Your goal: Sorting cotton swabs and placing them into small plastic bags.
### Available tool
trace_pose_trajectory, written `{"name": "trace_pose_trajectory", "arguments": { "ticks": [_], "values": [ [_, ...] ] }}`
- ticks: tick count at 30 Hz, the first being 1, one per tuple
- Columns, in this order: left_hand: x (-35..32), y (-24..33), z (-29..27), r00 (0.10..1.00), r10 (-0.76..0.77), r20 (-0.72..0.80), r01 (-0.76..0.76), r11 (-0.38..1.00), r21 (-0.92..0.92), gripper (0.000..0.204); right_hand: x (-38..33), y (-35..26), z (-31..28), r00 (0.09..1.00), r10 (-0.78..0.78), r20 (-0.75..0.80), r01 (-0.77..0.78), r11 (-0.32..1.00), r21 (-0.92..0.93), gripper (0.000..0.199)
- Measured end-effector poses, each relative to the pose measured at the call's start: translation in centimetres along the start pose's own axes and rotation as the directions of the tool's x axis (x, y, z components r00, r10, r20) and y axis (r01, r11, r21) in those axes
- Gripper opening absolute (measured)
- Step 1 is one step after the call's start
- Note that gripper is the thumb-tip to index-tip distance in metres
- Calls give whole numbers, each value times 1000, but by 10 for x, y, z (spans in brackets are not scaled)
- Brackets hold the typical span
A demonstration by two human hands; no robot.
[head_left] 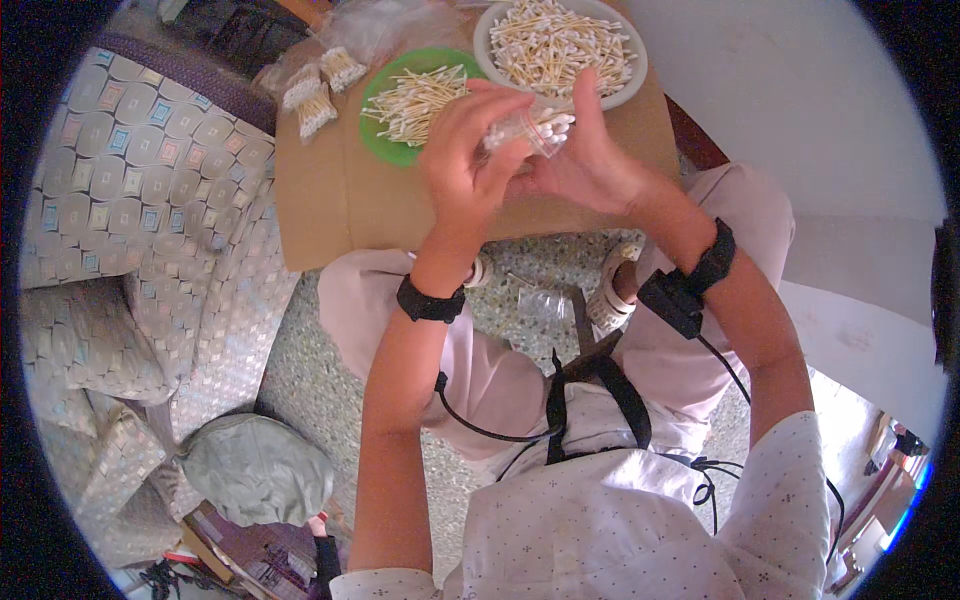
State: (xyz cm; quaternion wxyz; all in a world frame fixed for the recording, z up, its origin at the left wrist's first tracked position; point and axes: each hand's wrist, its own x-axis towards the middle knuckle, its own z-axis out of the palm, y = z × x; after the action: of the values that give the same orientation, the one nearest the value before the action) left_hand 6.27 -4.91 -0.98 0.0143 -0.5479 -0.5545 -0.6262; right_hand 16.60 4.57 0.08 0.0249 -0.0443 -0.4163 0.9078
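Note:
My left hand [462, 145] is closed round a small clear plastic bag [516, 132] of cotton swabs. White swab tips [555, 127] show at the bag's right end. My right hand [592, 168] is beside that end, palm turned toward it and one digit stretched upward; its other fingers are partly hidden behind the bag. Beyond my hands, a green plate [385, 146] carries loose cotton swabs [418, 100]. A larger white bowl [641, 75], heaped with more swabs [560, 50], stands to its right.
Filled swab packs [316, 112] and clear plastic bags [390, 28] lie at the far left of the brown cardboard-coloured table [340, 205]. A patterned sofa [130, 190] stands at left, a white surface [780, 100] at right. A clear plastic piece [545, 303] is on the speckled floor.

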Motion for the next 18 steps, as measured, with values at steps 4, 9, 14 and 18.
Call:
{"name": "trace_pose_trajectory", "arguments": {
  "ticks": [4,9,14,18],
  "values": [
    [1,-9,-2,998,34,52,-39,994,106,47,2,1,10,992,-24,-123,6,990,-140,89],
    [-4,-16,8,963,-225,151,247,957,-153,62,6,8,-10,964,-167,-207,87,933,-350,72],
    [-4,-8,12,887,-450,103,460,841,-284,76,8,12,-14,956,-218,-198,94,865,-494,66],
    [-1,-4,8,840,-504,200,542,767,-344,78,13,16,-23,932,-341,-124,228,816,-531,61]
  ]
}}
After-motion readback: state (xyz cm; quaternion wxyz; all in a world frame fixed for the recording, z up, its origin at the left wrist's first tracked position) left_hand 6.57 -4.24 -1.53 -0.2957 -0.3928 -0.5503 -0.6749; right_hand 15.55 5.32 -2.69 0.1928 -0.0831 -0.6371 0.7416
